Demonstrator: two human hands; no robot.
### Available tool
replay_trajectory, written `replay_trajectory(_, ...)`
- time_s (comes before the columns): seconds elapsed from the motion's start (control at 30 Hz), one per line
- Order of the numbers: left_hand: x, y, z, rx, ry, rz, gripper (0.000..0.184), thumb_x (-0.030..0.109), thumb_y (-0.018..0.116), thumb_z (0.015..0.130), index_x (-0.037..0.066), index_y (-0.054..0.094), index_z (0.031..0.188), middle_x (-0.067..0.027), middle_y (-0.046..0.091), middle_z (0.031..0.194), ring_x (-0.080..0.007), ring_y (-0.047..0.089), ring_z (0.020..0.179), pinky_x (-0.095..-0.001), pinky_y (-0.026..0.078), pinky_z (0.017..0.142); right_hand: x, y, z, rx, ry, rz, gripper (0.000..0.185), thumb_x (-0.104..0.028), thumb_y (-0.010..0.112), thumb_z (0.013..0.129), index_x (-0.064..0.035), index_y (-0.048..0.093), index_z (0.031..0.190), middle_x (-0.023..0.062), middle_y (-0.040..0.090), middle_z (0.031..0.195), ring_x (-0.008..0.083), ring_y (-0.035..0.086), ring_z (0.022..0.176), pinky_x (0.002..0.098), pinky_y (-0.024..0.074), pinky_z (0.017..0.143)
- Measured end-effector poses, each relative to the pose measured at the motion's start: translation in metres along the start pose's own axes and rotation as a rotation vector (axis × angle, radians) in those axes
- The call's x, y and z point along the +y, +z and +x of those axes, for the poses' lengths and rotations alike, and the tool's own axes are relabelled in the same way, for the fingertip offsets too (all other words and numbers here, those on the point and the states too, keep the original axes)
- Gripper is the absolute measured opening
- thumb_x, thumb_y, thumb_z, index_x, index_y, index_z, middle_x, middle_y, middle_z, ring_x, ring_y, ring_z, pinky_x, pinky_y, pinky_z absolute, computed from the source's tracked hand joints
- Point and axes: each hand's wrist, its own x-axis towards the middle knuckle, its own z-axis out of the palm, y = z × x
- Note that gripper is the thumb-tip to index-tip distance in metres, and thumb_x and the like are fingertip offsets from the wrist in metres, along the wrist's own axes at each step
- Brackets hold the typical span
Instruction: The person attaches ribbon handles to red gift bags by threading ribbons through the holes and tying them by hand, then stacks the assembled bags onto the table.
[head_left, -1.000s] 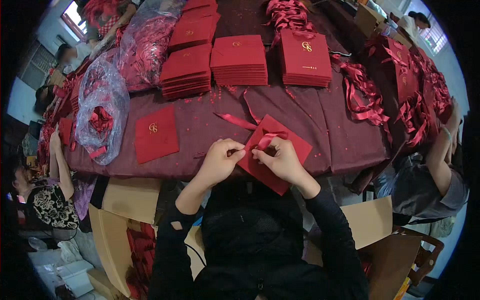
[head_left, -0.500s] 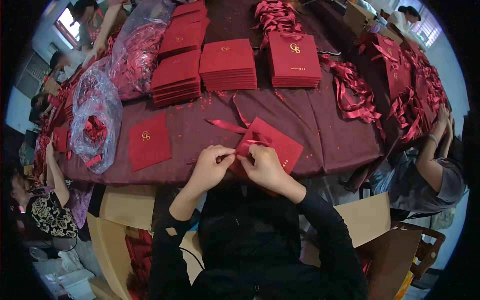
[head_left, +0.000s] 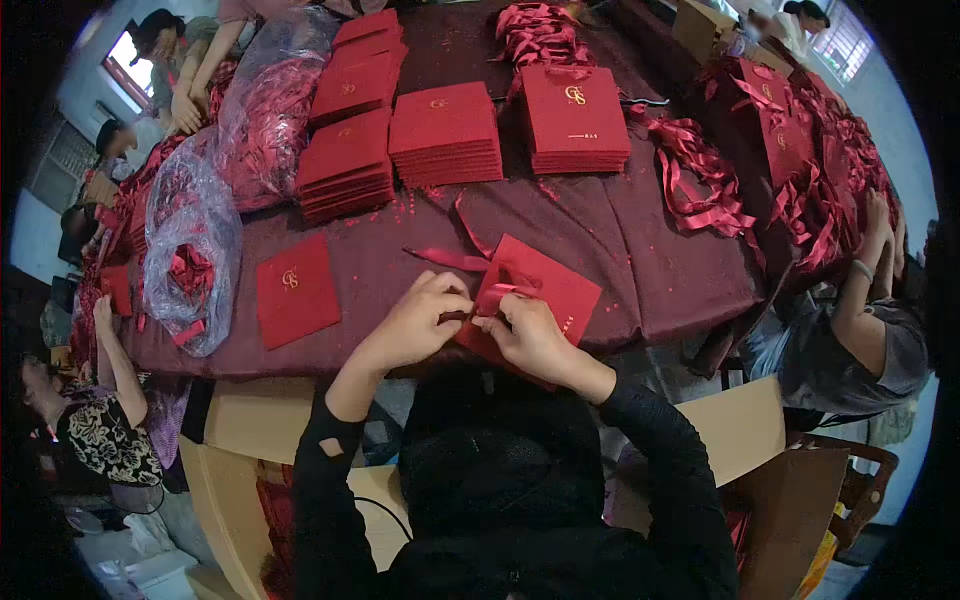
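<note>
A red paper gift bag [head_left: 568,288] lies tilted at the table's front edge, with small print near its right corner. A shiny red ribbon [head_left: 445,259] trails from its upper left side onto the cloth. My right hand [head_left: 532,335] rests over the bag and pinches the ribbon near the bag's left edge. Close beside it, my left hand [head_left: 420,318] has thumb and forefinger curled together at that same edge; what sits between those fingertips is too small to make out. Another red bag [head_left: 298,291] with a gold logo lies flat to the left.
Stacks of red bags [head_left: 445,135] stand farther back. A ribbon heap [head_left: 690,180] lies right, and clear plastic sacks [head_left: 190,240] of ribbon left. Open cardboard boxes [head_left: 250,412] flank me below the table. People work at both sides, one in a grey shirt [head_left: 860,360].
My left hand has drawn slightly left and its fingers have lifted a little. My right hand stays on the bag. At the upper left, a co-worker's arms have shifted.
</note>
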Motion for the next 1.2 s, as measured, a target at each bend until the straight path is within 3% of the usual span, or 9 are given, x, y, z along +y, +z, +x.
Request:
replay_trajectory(0.2,-0.005,0.009,-0.006,0.151,0.06,0.062,0.013,0.003,0.064,0.078,-0.002,0.065,0.089,-0.0144,0.065,0.095,-0.0323,0.061,0.088,-0.0378,0.049,0.077,-0.01,-0.004,-0.002,-0.049,0.056,-0.093,0.045,-0.032,0.076,0.076,0.0029,0.048,0.08,0.0204,0.053,0.061,0.04,0.056,0.059,0.0442,0.0464,0.054)
replay_trajectory(0.33,-0.005,-0.019,-0.019,0.322,-0.102,0.138,0.012,0.006,0.062,0.081,0.0,0.066,0.091,-0.015,0.066,0.094,-0.0315,0.064,0.09,-0.0375,0.051,0.079,-0.025,-0.005,-0.01,-0.029,-0.009,-0.289,0.06,-0.041,0.078,0.069,0.0052,0.049,0.093,0.0237,0.055,0.088,0.038,0.058,0.082,0.042,0.0489,0.071)
replay_trajectory(0.43,-0.03,-0.046,-0.041,0.42,-0.155,0.307,0.01,0.007,0.065,0.08,0.002,0.068,0.088,-0.0134,0.067,0.089,-0.0297,0.064,0.089,-0.0375,0.051,0.079,-0.029,-0.002,-0.021,-0.051,-0.042,-0.471,0.068,-0.042,0.078,0.066,0.007,0.05,0.104,0.0214,0.051,0.101,0.0347,0.053,0.095,0.0418,0.0461,0.082)
replay_trajectory(0.63,-0.05,-0.054,-0.04,0.35,-0.121,0.49,0.01,0.011,0.066,0.08,0.005,0.07,0.086,-0.0084,0.067,0.085,-0.028,0.062,0.085,-0.0376,0.049,0.075,-0.031,0.003,-0.033,-0.2,-0.098,-0.806,0.06,-0.036,0.067,0.076,0.0033,0.054,0.118,0.0131,0.052,0.109,0.0264,0.05,0.097,0.0356,0.0441,0.076)
replay_trajectory(0.8,-0.037,-0.053,-0.03,0.353,-0.13,0.425,0.009,0.013,0.066,0.079,0.007,0.07,0.084,-0.008,0.067,0.085,-0.0281,0.062,0.086,-0.0376,0.049,0.076,-0.049,-0.024,-0.036,-0.178,-0.185,-0.95,0.033,-0.018,0.058,0.078,-0.0003,0.064,0.104,0.0099,0.055,0.108,0.0232,0.051,0.093,0.0334,0.0433,0.071)
replay_trajectory(0.9,-0.022,-0.06,-0.02,0.478,-0.119,0.104,0.014,0.011,0.063,0.086,0.005,0.07,0.096,-0.007,0.069,0.093,-0.0189,0.064,0.087,-0.0298,0.051,0.075,-0.063,-0.086,-0.019,-0.058,-0.196,-0.707,0.026,-0.017,0.059,0.076,-0.0049,0.064,0.099,0.0048,0.06,0.084,0.0242,0.056,0.08,0.0352,0.0456,0.067)
replay_trajectory(1.0,-0.008,-0.067,0.0,0.589,-0.273,-0.356,0.022,0.01,0.058,0.093,0.001,0.065,0.111,-0.006,0.068,0.101,-0.0106,0.063,0.09,-0.0234,0.05,0.076,-0.064,-0.154,0.039,0.243,0.112,-0.181,0.015,-0.01,0.066,0.082,-0.0027,0.058,0.092,0.0166,0.059,0.077,0.0305,0.062,0.071,0.0387,0.0489,0.065)
replay_trajectory(1.1,-0.001,-0.061,0.028,0.518,-0.288,-0.479,0.024,0.007,0.059,0.091,0.002,0.064,0.114,-0.0078,0.067,0.105,-0.0109,0.063,0.089,-0.0231,0.05,0.078,0.007,-0.194,0.104,0.244,0.307,0.483,0.016,-0.01,0.067,0.085,0.0012,0.06,0.093,0.0046,0.066,0.085,0.0088,0.059,0.073,0.025,0.0476,0.067)
replay_trajectory(1.2,0.007,-0.043,0.046,0.403,-0.14,-0.395,0.024,0.006,0.058,0.091,0.002,0.064,0.114,-0.0064,0.065,0.107,-0.0116,0.061,0.093,-0.0241,0.049,0.082,0.034,-0.212,0.134,0.527,0.353,0.53,0.014,-0.013,0.069,0.085,-0.0008,0.062,0.088,0.0032,0.066,0.081,0.0072,0.059,0.071,0.0239,0.0471,0.064)
